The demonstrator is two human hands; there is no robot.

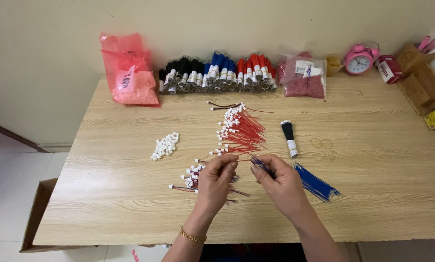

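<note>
While over table, fingers on wires

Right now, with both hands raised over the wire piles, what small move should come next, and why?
Probably bring the blue wire pinched in the right hand across to the left hand. The left fingers are pinched close beside the wire's tip, and finished red wires with white connectors lie just beyond.

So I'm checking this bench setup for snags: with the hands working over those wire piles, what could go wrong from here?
The left hand and right hand pinch thin wires just above the finished pieces, so a sleeve or wrist could likely scatter them. The loose white connectors lie unboxed and might roll off the table. The blue wires beside the right hand could get dragged.
</note>
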